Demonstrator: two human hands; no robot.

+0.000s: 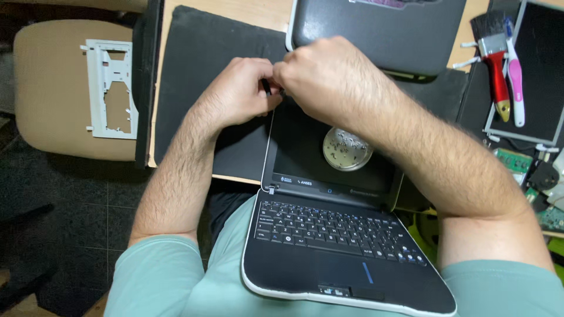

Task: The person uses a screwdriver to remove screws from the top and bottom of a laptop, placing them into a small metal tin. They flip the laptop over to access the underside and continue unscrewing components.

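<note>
A small black laptop lies open on my lap, its keyboard toward me and its screen laid flat onto the table edge. A round clear dish with several small screws rests on the screen. My left hand and my right hand meet at the screen's far left corner. Their fingers are pinched on the bezel edge there, where a thin dark part shows between them. What exactly they grip is hidden by the fingers.
A black mat covers the wooden table. Another grey laptop lies at the far edge. A red-handled brush, a pink-white tool and a bare screen panel sit right. A white plastic frame lies on a beige stool, left.
</note>
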